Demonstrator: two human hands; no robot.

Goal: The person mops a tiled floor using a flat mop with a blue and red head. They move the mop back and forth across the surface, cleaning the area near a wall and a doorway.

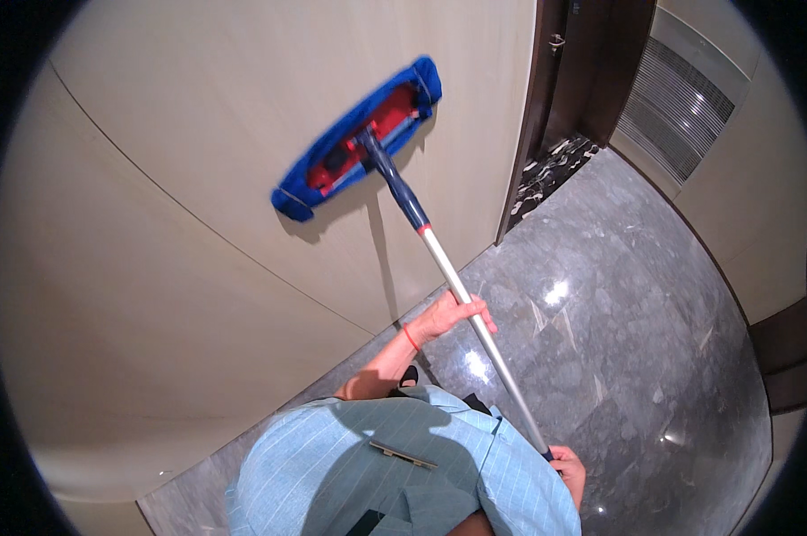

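Note:
A flat mop with a blue cloth head (356, 139) and a red plate is raised at the beige wall panel (196, 127). Its shadow falls just below the head; whether the cloth touches the panel I cannot tell. My left hand (458, 313), with a red band at the wrist, grips the middle of the silver pole (447, 264). At the pole's lower end, by my right side, my right hand (568, 469) is closed around the dark grip. The pole slants from the lower right up to the head at upper left.
A dark door (557, 74) with a metal handle stands at the upper right, above a black-and-white marble threshold (554, 174). Beyond it, a metal vent grille (678, 107) is set in the far wall. Shiny grey marble floor (618, 301) stretches to my right.

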